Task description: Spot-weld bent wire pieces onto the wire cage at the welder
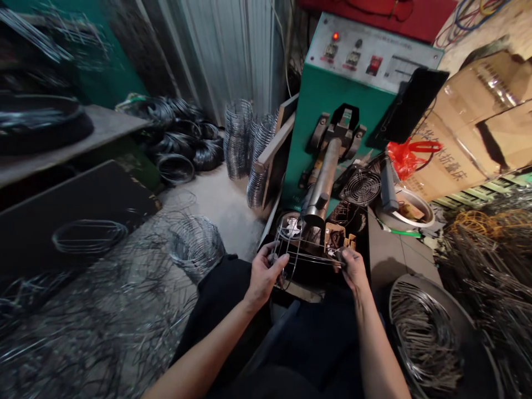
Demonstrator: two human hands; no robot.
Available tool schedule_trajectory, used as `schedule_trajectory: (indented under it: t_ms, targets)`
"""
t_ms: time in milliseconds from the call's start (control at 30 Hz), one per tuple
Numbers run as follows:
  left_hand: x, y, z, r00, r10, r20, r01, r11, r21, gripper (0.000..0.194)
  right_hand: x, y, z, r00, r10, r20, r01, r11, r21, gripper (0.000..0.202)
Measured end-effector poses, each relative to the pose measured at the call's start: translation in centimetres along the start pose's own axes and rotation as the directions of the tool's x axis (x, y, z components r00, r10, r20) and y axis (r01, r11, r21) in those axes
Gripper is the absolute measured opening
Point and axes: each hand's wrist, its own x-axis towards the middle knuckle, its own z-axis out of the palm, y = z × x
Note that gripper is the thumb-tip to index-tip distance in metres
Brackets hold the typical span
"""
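My left hand (266, 271) is closed around the left side of a wire frame (296, 256) made of thin bent rods. At the frame's right end, where several wires come together, the fingers of my right hand (352, 267) are pinched. Dark shading hides what exactly lies between those fingertips. Just beyond the frame, the steel arm (326, 177) of a green machine (305, 119) points toward me. Under the arm are a round container (286, 219) and a small box (334, 233) with small parts, partly hidden.
Wire ring stacks (238, 138) stand left of the machine, and another bundle (197, 244) is by my left knee. Loose wire litters the floor. On my right are a basin (477, 327) of bent wires, a white bowl (419, 199), a phone-like black slab (415, 105) and cardboard boxes (469, 127).
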Motion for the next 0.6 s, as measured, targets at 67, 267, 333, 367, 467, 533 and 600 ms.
schedule_trajectory:
  t_ms: [67, 267, 333, 367, 467, 533, 600]
  targets:
    - [0.2, -0.1, 0.1, 1.000, -0.004, -0.004, 0.004, 1.000, -0.010, 0.063, 0.2, 0.1, 0.0, 1.000, -0.003, -0.007, 0.003, 1.000, 0.004, 0.057]
    - [0.7, -0.1, 0.5, 1.000, -0.005, 0.002, 0.005, 1.000, -0.004, 0.064, 0.5, 0.4, -0.2, 0.999, -0.005, -0.047, 0.005, 1.000, -0.013, 0.057]
    - [0.9, -0.1, 0.6, 1.000, 0.004, 0.016, -0.004, 1.000, -0.001, 0.062, 0.5, 0.4, -0.3, 0.999, -0.005, -0.043, 0.004, 1.000, -0.012, 0.056]
    - [1.0, -0.1, 0.6, 1.000, 0.006, 0.020, -0.006, 1.000, -0.002, 0.062, 0.6, 0.4, -0.3, 0.999, -0.002, -0.045, 0.002, 1.000, -0.010, 0.056]
    - [1.3, 0.0, 0.7, 1.000, 0.000, 0.024, 0.000, 1.000, 0.001, 0.063, 0.7, 0.3, -0.4, 0.998, -0.001, -0.056, 0.001, 1.000, 0.011, 0.057]
    - [1.4, 0.1, 0.8, 1.000, -0.004, 0.025, 0.004, 1.000, 0.008, 0.063, 0.8, 0.1, -0.2, 0.998, -0.009, -0.054, 0.010, 1.000, 0.025, 0.057]
    - [1.5, 0.2, 1.0, 1.000, -0.010, 0.026, 0.010, 1.000, 0.007, 0.063, 0.8, -0.1, 0.0, 0.999, -0.016, -0.031, 0.016, 1.000, -0.001, 0.060]
